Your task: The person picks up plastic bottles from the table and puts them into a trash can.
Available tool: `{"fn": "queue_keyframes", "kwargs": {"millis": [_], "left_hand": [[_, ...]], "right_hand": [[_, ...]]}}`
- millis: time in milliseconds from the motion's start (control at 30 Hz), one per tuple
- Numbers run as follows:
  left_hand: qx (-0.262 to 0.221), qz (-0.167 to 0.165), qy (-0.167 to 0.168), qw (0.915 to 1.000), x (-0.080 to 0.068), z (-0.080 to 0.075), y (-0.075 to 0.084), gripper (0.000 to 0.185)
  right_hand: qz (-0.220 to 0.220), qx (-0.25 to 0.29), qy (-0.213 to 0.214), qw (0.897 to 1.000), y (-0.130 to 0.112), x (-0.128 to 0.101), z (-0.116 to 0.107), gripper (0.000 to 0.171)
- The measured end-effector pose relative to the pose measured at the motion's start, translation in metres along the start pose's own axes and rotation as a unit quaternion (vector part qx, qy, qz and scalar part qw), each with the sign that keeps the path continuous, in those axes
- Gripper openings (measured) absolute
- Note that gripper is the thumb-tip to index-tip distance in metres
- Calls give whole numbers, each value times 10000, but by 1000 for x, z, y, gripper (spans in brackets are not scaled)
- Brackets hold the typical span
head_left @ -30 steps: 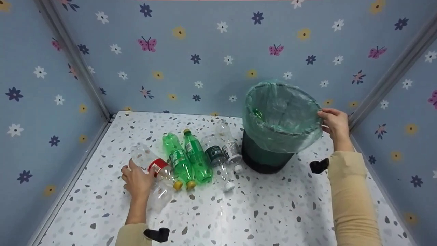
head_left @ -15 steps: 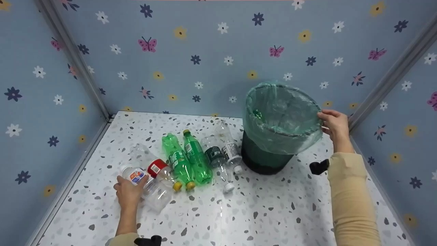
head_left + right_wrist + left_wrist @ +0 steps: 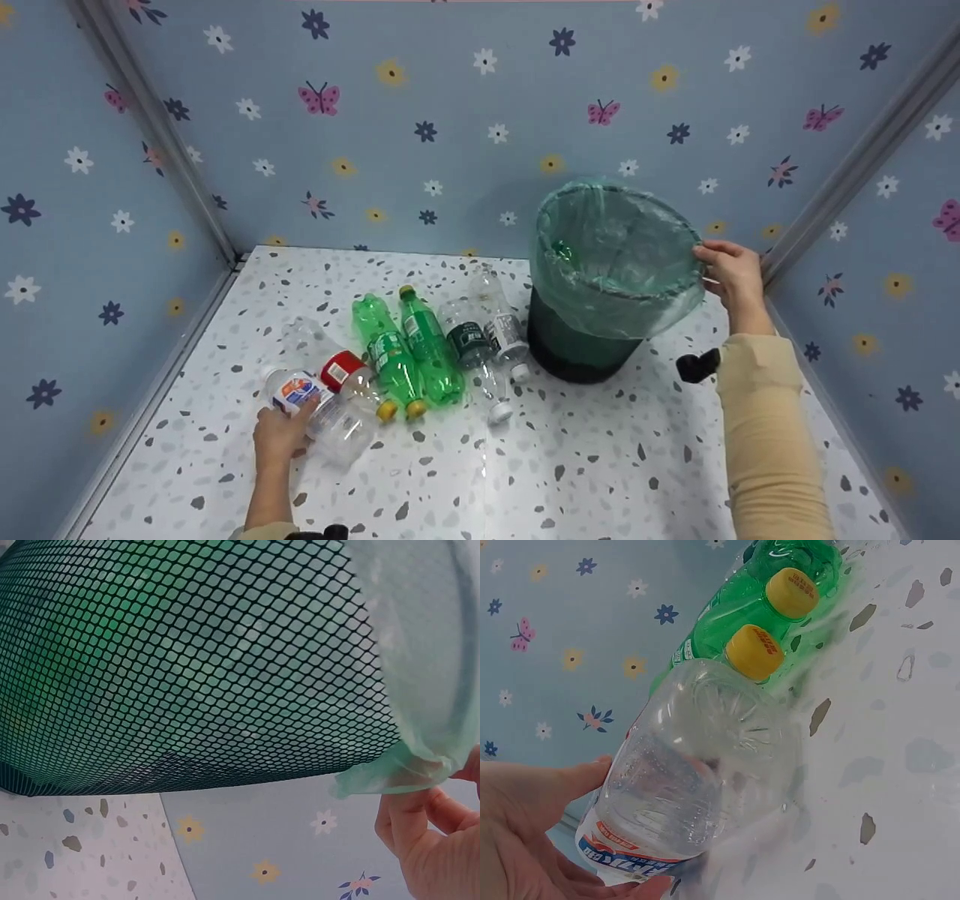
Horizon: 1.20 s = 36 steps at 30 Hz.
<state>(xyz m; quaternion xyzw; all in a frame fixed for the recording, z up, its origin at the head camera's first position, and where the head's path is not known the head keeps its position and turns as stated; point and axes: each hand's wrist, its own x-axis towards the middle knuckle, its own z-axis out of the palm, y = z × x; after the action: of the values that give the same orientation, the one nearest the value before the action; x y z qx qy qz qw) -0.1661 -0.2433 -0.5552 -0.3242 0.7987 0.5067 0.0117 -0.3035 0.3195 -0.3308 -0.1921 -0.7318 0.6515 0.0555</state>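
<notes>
My left hand [image 3: 279, 436] holds a clear plastic bottle [image 3: 341, 431] with a white, blue and orange label. In the left wrist view the thumb [image 3: 592, 776] lies along one side of the bottle and the fingers curl at its label on the other. Beside it lies another clear bottle [image 3: 367, 388] with a red label and yellow cap. On the right, my right hand [image 3: 735, 279] pinches the rim of a mesh trash can [image 3: 577, 345] lined with a green bag [image 3: 622, 319]. A green bottle [image 3: 564, 251] shows inside the can.
Two green bottles [image 3: 397, 367] [image 3: 435, 352] lie in the row. Two clear bottles, one dark-labelled [image 3: 469, 341] and one white-labelled [image 3: 506, 330], lie close to the can. Flowered panels [image 3: 412, 150] stand behind and at both sides of the speckled table [image 3: 555, 480].
My left hand has moved left and toward the front along the clear bottle, uncovering its label and the red-labelled bottle. The right hand stays at the can's rim.
</notes>
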Motion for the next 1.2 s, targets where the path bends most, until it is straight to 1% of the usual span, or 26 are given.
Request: {"fn": "queue_keyframes", "kwargs": {"millis": [67, 100, 233, 367, 467, 533, 700, 800, 900, 967, 1200], "left_hand": [[-180, -62, -171, 9997, -4, -2, 3, 92], [-272, -144, -223, 9993, -7, -3, 5, 91], [-616, -295, -513, 9963, -20, -9, 15, 90], [-1001, -508, -796, 9905, -23, -13, 18, 93], [-1297, -724, -871, 9851, -21, -13, 17, 96], [-1425, -845, -828, 9827, -20, -13, 16, 97], [-1653, -1035, -811, 9774, -20, -14, 14, 99], [-1885, -1101, -873, 9720, -21, -15, 12, 97], [-2112, -1100, -884, 9672, -23, -16, 12, 98], [-2173, -1036, -892, 9665, -25, -16, 12, 98], [-2114, -687, -792, 9718, -30, -17, 15, 99]], "right_hand": [[-2, -13, -15, 10000, 1, 2, 0, 34], [5, -15, -25, 10000, 1, 2, -1, 33], [51, -34, -45, 10000, 2, 4, -2, 28], [88, -29, -50, 9999, 3, 4, -3, 24], [82, -28, -70, 9999, 2, 3, -3, 24], [76, -40, -79, 9999, 1, 2, -2, 25], [70, -31, -73, 9999, 1, 2, -2, 22], [51, 17, -65, 10000, 2, 2, -2, 21], [25, 62, -86, 9999, 2, 2, -2, 21], [21, 110, -105, 9999, 3, 2, -2, 22], [-10, 85, -89, 9999, 2, 2, -2, 26]]}}
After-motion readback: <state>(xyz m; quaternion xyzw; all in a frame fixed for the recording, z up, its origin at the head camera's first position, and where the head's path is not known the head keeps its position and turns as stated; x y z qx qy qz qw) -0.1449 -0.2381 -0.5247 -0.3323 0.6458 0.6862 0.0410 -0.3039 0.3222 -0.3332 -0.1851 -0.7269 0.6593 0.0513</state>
